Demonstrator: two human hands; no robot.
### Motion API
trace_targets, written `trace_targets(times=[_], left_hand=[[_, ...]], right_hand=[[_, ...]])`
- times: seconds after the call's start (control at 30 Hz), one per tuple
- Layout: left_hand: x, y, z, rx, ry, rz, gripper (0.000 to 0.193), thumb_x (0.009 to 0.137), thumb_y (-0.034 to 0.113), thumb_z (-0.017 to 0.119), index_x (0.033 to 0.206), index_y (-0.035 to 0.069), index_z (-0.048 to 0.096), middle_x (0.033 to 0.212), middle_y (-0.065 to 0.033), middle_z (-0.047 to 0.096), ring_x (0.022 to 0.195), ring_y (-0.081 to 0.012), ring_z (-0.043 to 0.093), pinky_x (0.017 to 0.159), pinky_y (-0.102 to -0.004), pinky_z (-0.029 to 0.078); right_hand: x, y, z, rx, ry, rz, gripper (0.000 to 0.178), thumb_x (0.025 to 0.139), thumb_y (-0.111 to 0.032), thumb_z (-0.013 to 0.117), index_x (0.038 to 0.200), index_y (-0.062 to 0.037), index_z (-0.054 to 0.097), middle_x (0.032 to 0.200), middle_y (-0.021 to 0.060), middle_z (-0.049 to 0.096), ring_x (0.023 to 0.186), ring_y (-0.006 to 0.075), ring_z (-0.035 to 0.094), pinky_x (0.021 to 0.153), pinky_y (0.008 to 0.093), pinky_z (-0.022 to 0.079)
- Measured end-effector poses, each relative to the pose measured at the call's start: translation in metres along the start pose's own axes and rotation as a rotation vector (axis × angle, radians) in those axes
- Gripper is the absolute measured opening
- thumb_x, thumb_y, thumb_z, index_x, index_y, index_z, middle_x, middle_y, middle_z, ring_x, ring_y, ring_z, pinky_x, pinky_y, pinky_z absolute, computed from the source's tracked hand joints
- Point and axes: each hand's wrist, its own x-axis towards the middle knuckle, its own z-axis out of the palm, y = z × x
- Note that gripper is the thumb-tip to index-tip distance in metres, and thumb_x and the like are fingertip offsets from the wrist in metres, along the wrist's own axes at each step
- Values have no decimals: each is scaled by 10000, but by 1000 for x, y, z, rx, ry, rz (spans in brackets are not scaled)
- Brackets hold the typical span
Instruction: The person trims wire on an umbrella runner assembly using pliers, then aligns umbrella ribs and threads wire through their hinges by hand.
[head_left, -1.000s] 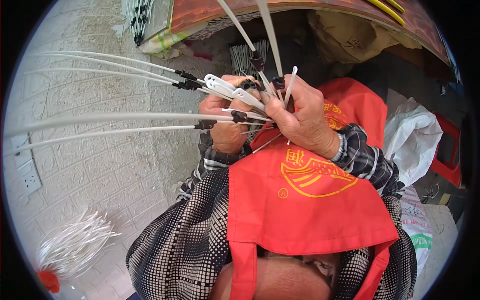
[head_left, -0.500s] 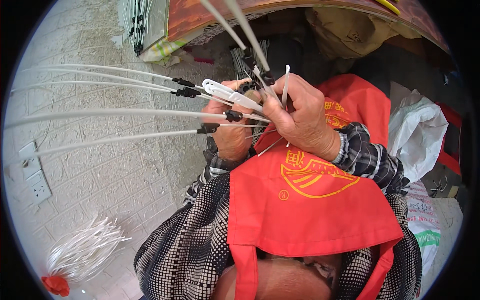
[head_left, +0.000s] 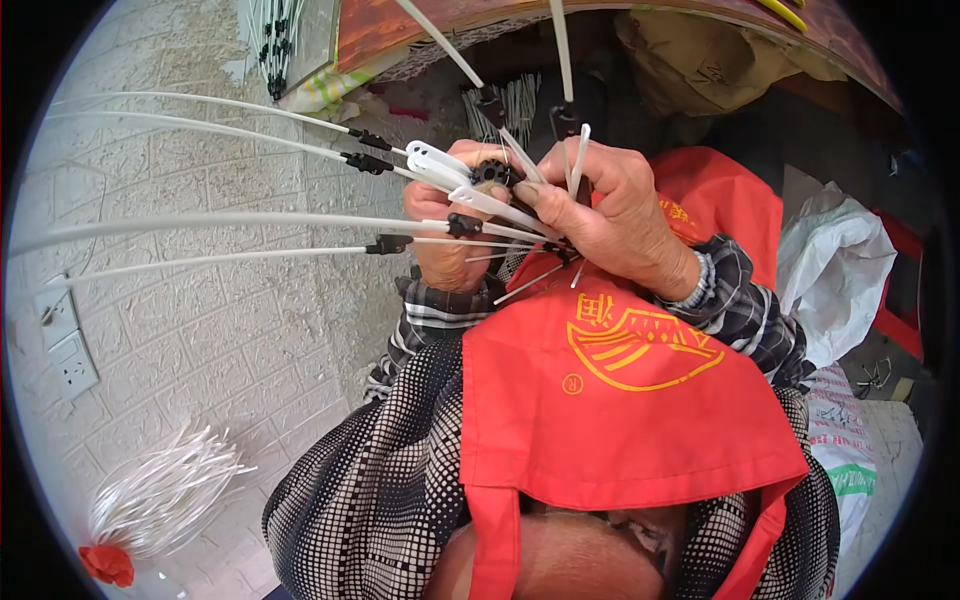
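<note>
Between my hands is a partly assembled umbrella frame: long white ribs (head_left: 240, 219) with black plastic joints (head_left: 464, 225) fan out to the left, and others point up and away. Its small black toothed hub (head_left: 491, 174) is pinched by my left hand (head_left: 446, 258), partly hidden behind the ribs. Flat white strips with holed ends (head_left: 490, 206) lie across these fingers. Close on the right, my right hand (head_left: 625, 215) has its thumb and fingers closed on white ribs beside the hub. A thin wire or thread rises near the hub.
A red apron (head_left: 620, 440) covers my lap. Ahead is a wooden table edge (head_left: 380, 35), with bundled ribs (head_left: 272, 50) at its left. A tied white bundle (head_left: 165, 490) lies lower left, near wall sockets (head_left: 72, 360). A white sack (head_left: 835, 260) stands right.
The upward ribs have swung apart, one now nearly upright. The upper left ribs have tilted higher. My right hand has shifted slightly right, and the black hub shows more clearly.
</note>
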Motion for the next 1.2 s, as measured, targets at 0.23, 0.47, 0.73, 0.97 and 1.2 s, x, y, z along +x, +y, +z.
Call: trace_targets(times=[0.23, 0.47, 0.73, 0.97, 1.2], left_hand=[[7, 2, -4, -36, -53, -6, 234, 795, 11, 706, 1000, -93, 666, 1017, -129, 642, 856, -163, 639, 739, -241, 531], [14, 19, 6, 92, -122, 81, 230, 783, -4, 700, 994, -90, 670, 984, -142, 646, 794, -178, 659, 695, -269, 575], [16, 19, 3, 101, -151, 106, 224, 753, -13, 703, 966, -80, 685, 962, -128, 660, 812, -174, 663, 708, -271, 567], [13, 19, 5, 65, -66, 24, 251, 723, -6, 723, 961, -77, 687, 952, -128, 665, 807, -171, 660, 716, -266, 553], [15, 14, 3, 62, -91, 35, 279, 687, 2, 741, 955, -63, 699, 932, -137, 670, 814, -185, 654, 707, -274, 541]], right_hand=[[2, -5, -1, 92, 2, 103, 150, 778, -107, 726, 829, 15, 655, 705, 67, 553, 617, 132, 526, 572, 287, 426], [6, -10, -1, 316, -9, 293, 160, 744, -106, 736, 808, -1, 632, 708, -15, 528, 662, 31, 454, 571, 236, 392], [7, -8, -3, 316, -34, 239, 122, 738, -84, 719, 788, 9, 658, 705, -26, 540, 650, 31, 463, 568, 232, 384], [8, -10, -3, 159, -20, 142, 104, 735, -53, 711, 805, 13, 672, 734, -11, 556, 645, 45, 492, 569, 234, 396], [9, -7, -6, 184, -63, 197, 117, 744, -72, 715, 818, 12, 683, 742, 7, 578, 652, 57, 529, 592, 240, 430]])
